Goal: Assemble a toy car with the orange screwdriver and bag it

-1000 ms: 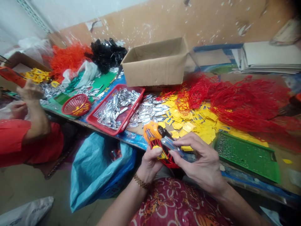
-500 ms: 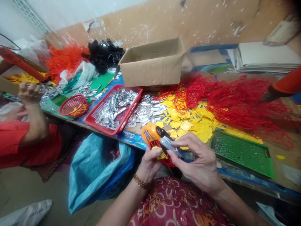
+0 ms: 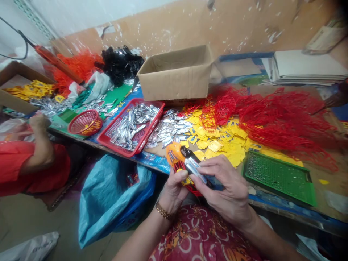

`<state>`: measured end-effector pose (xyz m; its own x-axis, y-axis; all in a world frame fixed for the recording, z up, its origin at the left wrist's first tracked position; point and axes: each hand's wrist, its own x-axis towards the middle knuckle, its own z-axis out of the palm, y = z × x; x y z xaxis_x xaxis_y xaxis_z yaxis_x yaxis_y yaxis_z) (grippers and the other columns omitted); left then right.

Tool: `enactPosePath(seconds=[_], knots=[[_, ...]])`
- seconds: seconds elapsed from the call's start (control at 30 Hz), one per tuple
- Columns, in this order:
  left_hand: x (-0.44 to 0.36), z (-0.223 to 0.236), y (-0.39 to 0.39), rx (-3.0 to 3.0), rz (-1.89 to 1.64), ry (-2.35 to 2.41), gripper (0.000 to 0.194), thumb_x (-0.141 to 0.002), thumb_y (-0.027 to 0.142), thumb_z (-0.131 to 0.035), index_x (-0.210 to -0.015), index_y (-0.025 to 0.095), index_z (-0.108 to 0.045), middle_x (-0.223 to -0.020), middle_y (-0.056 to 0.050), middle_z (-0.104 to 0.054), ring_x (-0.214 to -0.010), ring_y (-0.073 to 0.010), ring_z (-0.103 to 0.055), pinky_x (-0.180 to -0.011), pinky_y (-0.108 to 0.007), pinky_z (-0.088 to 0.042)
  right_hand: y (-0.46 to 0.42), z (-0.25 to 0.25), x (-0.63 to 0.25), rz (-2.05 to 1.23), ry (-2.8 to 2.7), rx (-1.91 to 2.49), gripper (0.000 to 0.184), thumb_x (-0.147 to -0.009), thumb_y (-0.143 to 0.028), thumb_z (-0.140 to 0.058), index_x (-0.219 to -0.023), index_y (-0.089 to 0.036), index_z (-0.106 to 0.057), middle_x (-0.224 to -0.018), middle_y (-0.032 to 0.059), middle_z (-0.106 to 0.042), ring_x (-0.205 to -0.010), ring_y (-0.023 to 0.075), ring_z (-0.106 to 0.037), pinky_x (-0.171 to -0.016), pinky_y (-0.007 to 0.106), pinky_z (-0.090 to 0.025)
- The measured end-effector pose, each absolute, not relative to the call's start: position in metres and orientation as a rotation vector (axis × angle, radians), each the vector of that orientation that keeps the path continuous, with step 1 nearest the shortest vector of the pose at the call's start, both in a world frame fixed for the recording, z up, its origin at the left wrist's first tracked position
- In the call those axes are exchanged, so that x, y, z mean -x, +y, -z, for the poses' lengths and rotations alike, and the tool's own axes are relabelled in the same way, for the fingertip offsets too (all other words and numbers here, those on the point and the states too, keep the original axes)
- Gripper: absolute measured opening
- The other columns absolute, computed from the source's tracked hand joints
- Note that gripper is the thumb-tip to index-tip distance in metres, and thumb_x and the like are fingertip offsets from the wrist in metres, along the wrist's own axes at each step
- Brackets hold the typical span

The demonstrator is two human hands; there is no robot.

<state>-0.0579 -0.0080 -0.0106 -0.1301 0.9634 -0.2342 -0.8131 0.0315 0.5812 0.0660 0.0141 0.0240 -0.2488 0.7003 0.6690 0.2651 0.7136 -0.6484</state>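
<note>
Head view: left hand point(image 3: 176, 184) is clasping orange toy body point(image 3: 174, 153) by table edge point(image 3: 159, 164); right hand point(image 3: 227, 188) is pinching silver piece point(image 3: 194, 167) against it, seemingly not yet fixed; red insert point(image 3: 179, 165) already sitting in; loose silver pieces point(image 3: 129, 127) waiting in red tray point(image 3: 149, 135).

Both forearms point(image 3: 143, 233) angle inward, and here's the left hand point(image 3: 175, 187) curled in a grip, thumb point(image 3: 181, 176) on top, fingers probably wrapped underneath, while the right hand point(image 3: 227, 190) pinches, right thumb point(image 3: 201, 187) below forefinger point(image 3: 209, 169)
</note>
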Motion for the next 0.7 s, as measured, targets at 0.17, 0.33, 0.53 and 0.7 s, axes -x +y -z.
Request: enactPosePath(seconds=[0.17,0.33,0.53,0.7], knots=[[0.054,0.005,-0.007,-0.154,-1.558,0.706,0.058,-0.051,0.025,-0.084,-0.107,0.018,-0.068,-0.073,0.000,-0.072,-0.067,-0.0192,-0.067,-0.071,-0.029,-0.053,0.016,-0.025,-0.066,-0.354,-1.928,0.695,0.019,-0.077,-0.010,-0.071,-0.093,-0.017,-0.065,-0.091,0.0085,-0.070,-0.082,0.0193,-0.064,-0.071,0.036,-0.054],[0.054,0.006,-0.007,-0.064,-1.505,0.666,0.024,-0.051,0.022,-0.081,-0.070,0.017,-0.067,-0.066,0.000,-0.069,-0.057,-0.0153,-0.063,-0.070,-0.028,-0.053,0.015,-0.027,-0.066,-0.350,-1.966,0.697,0.025,-0.076,-0.009,-0.067,-0.099,-0.016,-0.065,-0.096,0.0104,-0.070,-0.086,0.0202,-0.065,-0.074,0.036,-0.055],[0.051,0.009,-0.009,-0.058,-1.494,0.636,0.027,-0.051,0.025,-0.082,-0.073,0.017,-0.070,-0.060,0.002,-0.067,-0.056,-0.0164,-0.063,-0.071,-0.029,-0.053,0.012,-0.029,-0.063,-0.350,-1.889,0.727,0.021,-0.072,-0.007,-0.068,-0.091,-0.017,-0.065,-0.084,0.0077,-0.069,-0.077,0.0195,-0.065,-0.069,0.035,-0.054],[0.046,0.009,-0.010,-0.098,-1.480,0.686,0.050,-0.049,0.029,-0.084,-0.096,0.014,-0.072,-0.067,-0.003,-0.070,-0.066,-0.0229,-0.066,-0.080,-0.037,-0.052,0.012,-0.023,-0.064,-0.401,-1.834,0.796,0.020,-0.073,-0.007,-0.068,-0.088,-0.020,-0.064,-0.083,0.0050,-0.070,-0.078,0.0186,-0.065,-0.070,0.034,-0.053]])
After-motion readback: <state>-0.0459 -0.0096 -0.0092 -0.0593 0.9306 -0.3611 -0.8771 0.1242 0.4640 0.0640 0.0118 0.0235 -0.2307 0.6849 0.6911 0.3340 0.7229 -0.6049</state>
